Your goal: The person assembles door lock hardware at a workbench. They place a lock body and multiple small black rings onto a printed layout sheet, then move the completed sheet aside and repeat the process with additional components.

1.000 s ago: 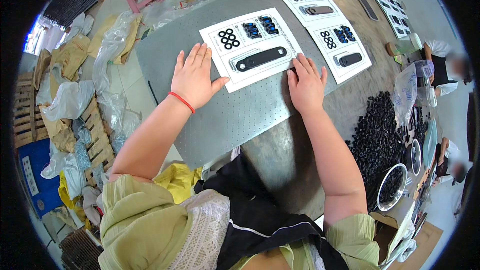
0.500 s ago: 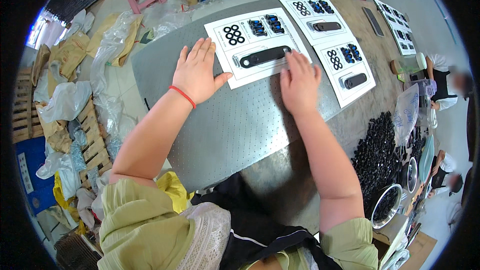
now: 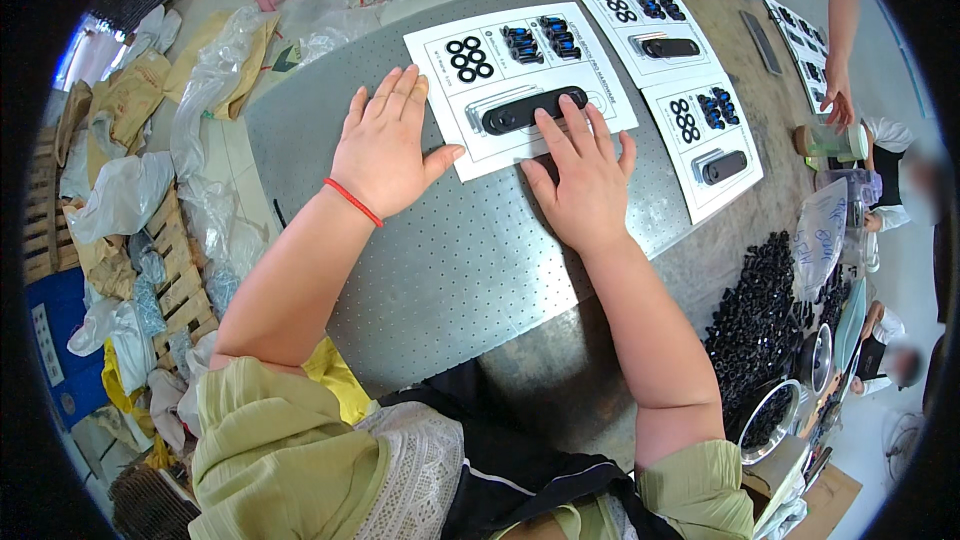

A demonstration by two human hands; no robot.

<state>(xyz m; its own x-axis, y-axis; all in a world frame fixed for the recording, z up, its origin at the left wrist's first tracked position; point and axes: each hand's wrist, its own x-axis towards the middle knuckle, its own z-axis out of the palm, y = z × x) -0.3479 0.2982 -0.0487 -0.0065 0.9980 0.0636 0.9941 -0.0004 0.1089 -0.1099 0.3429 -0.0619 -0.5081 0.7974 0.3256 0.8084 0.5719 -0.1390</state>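
A white printed card [image 3: 490,152] lies on the dotted grey tabletop [image 3: 440,270]. My left hand [image 3: 385,150] rests flat with fingers stretched over the card's left edge. On the card are several black rings [image 3: 469,59] and rows of black screws with blue bands [image 3: 521,43]. Below them sits a black bar with rounded ends [image 3: 515,117], beside thin silver rods [image 3: 485,103]. My right hand [image 3: 585,180] is at the card's lower right, fingers apart, fingertips at the bar's right part and thumb near the card's lower edge.
Two similar loaded cards [image 3: 622,35] [image 3: 690,185] lie to the right, with a dark phone-like slab [image 3: 760,42] beyond. Another person's arm [image 3: 842,30] reaches down near a further card [image 3: 795,35]. A heap of small black parts [image 3: 750,320] and metal bowls [image 3: 770,420] are at right.
My right hand has shifted left and its fingers now lie at the black bar. My left hand stays on the card's edge. Another person's arm has appeared at the upper right.
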